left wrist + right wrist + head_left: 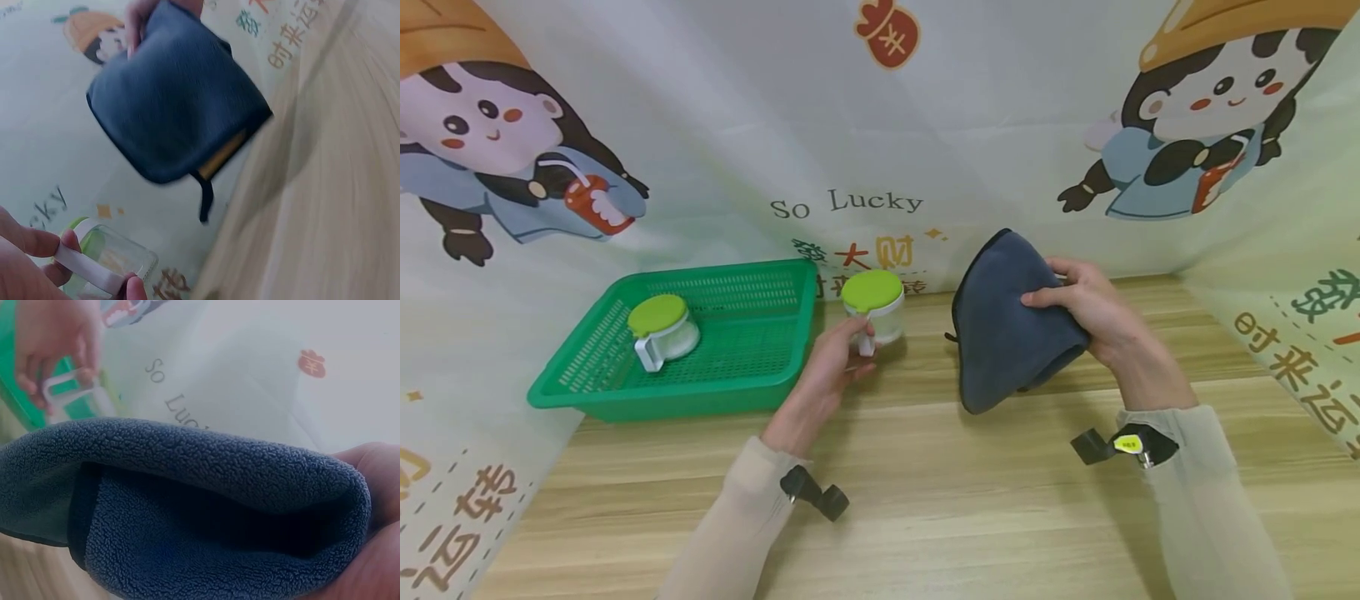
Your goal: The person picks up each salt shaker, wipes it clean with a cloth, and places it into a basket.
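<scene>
My left hand [826, 367] grips the white handle of a clear jar [889, 323] with a green lid [872, 291]. In the left wrist view the fingers curl round that handle [90, 267]. My right hand [1093, 308] pinches a folded dark blue-grey cloth [1011, 321], holding it up above the table with the thumb on its near face. A small dark loop [205, 197] hangs from the cloth's edge. In the right wrist view the cloth's fuzzy folds [219, 531] fill the lower part and hide most of the right fingers.
A green plastic basket [692, 406] stands on the left of the wooden table [925, 492]. Inside it sits a second jar [673, 337] with a green lid and white handle. A printed white curtain [1000, 100] hangs behind and at both sides.
</scene>
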Demonstrator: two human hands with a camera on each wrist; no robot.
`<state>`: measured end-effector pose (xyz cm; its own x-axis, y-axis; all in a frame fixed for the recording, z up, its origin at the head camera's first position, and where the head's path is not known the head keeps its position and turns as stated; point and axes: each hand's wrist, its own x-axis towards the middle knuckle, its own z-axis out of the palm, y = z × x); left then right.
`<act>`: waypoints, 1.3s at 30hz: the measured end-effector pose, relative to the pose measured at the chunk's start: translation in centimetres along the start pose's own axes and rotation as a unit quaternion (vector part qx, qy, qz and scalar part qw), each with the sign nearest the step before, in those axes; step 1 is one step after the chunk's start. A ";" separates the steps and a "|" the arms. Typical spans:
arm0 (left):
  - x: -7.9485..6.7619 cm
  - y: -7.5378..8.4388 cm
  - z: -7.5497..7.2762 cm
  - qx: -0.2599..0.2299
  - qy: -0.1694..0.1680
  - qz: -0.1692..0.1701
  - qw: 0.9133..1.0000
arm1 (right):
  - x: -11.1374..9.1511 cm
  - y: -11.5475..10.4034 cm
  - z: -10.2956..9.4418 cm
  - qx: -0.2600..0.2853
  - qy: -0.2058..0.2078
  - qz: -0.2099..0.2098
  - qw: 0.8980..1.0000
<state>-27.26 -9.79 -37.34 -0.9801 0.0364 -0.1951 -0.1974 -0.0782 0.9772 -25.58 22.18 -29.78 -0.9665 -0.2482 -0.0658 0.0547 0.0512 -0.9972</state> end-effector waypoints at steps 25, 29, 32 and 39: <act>-5.5 2.9 3.9 0.033 -0.054 0.049 0.997 | 0.0 0.3 6.0 -0.081 -0.027 -0.023 0.996; -6.0 3.0 4.1 0.032 -0.056 0.052 0.997 | -0.1 0.4 7.1 -0.101 -0.021 -0.031 0.994; -6.2 3.0 4.2 0.031 -0.054 0.051 0.997 | 0.0 0.7 7.9 -0.132 -0.012 -0.043 0.990; -6.3 3.2 4.1 0.036 -0.045 0.047 0.997 | -0.1 1.5 9.5 -0.184 0.038 -0.115 0.976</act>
<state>-21.63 -6.17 -32.67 -0.9879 0.1209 -0.0969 -0.0993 -0.0138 0.9950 -23.01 13.14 -31.57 -0.9590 -0.2228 0.1749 -0.2460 0.3489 -0.9043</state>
